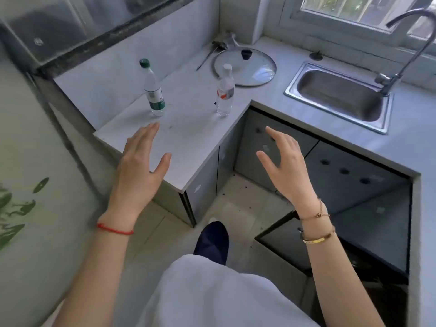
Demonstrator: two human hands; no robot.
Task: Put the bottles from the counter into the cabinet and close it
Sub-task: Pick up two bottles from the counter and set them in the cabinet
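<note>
Two plastic bottles stand upright on the pale counter [188,142], well apart from each other. The green-capped bottle [153,90] is on the left, with a green label around its lower half. The white-capped bottle [225,93] stands to its right, close to the counter's inner corner edge, and carries a red and white label.

Both of the person's hands are raised in front of them, empty and spread wide. The left hand [139,166] hovers over the near end of the counter, palm down, fingers pointing toward the green-capped bottle but clear of it. A red string bracelet [114,228] circles that wrist. The right hand [285,161] hangs in the air out past the counter edge, in front of the grey cabinet doors [266,152] under the worktop, fingers slightly curled, holding nothing. Gold bracelets [317,228] sit on that wrist.

Low on the right, a dark-framed cabinet door [295,232] stands swung open, and the inside behind it is too dark to make out.

Farther back on the counter, a glass pot lid [257,72] with a dark knob lies flat, just behind the white-capped bottle. A steel sink [339,95] is set into the worktop on the right, with a curved tap [405,48] rising at its far side below the window [354,8].
</note>
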